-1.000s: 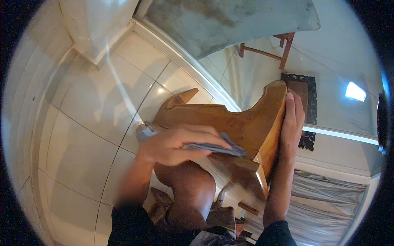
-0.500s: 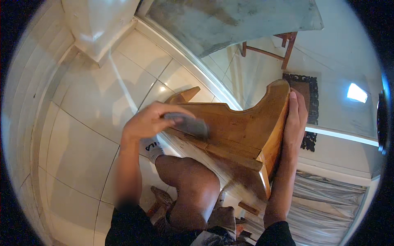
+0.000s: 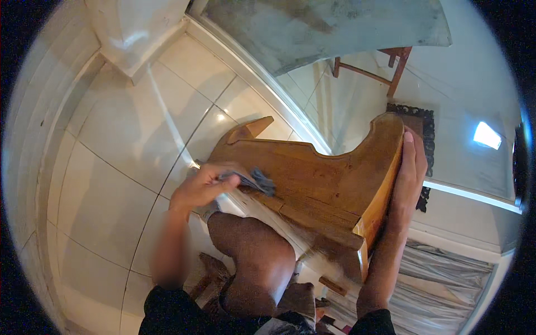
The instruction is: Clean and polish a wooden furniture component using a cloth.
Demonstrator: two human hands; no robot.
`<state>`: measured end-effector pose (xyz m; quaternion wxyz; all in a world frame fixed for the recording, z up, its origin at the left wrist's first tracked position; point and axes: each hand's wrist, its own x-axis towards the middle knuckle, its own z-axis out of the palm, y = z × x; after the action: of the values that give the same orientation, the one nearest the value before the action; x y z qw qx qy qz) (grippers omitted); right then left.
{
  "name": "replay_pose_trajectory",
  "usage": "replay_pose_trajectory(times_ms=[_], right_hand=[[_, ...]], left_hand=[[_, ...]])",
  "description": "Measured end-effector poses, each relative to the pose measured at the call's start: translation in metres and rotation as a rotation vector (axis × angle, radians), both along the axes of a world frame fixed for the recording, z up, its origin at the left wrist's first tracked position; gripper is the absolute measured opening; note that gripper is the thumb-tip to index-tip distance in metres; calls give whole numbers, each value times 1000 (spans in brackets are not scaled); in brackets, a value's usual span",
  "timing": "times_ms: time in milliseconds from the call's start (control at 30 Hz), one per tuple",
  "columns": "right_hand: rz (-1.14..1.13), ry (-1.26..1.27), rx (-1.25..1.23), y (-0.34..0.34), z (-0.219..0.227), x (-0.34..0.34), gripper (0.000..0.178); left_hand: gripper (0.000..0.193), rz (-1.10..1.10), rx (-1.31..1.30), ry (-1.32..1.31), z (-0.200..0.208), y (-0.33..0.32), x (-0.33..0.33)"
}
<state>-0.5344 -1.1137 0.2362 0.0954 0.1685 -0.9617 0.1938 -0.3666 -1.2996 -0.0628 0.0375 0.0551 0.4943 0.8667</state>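
A brown wooden stool (image 3: pixel 312 178) lies tipped on its side over my bent knee (image 3: pixel 254 251). My left hand (image 3: pixel 204 187) presses a small grey-blue cloth (image 3: pixel 254 180) against the wooden side panel near its lower left edge. My right hand (image 3: pixel 407 178) lies flat along the stool's right end, gripping its edge and steadying it. One pointed wooden foot (image 3: pixel 251 129) of the stool sticks out toward the floor at the upper left.
Large white floor tiles (image 3: pixel 123 151) spread to the left. A white pedestal base (image 3: pixel 134 33) stands at the top left. A grey mat (image 3: pixel 335 28) lies at the top, a red-brown wooden frame (image 3: pixel 385 67) beyond it. Grey striped fabric (image 3: pixel 441 285) lies at the lower right.
My left hand with the cloth has slid back and forth over the wooden panel, from the middle to the upper left, then down to the lower left edge. My right hand stayed put.
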Motion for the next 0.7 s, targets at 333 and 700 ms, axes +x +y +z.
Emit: replay_pose_trajectory(times_ms=[333, 700], right_hand=[[-14, 3, -27, -4, 0, 0, 43], [16, 15, 17, -1, 0, -2, 41]], left_hand=[[42, 153, -93, -375, -163, 25, 12], [49, 86, -695, -581, -202, 26, -17]])
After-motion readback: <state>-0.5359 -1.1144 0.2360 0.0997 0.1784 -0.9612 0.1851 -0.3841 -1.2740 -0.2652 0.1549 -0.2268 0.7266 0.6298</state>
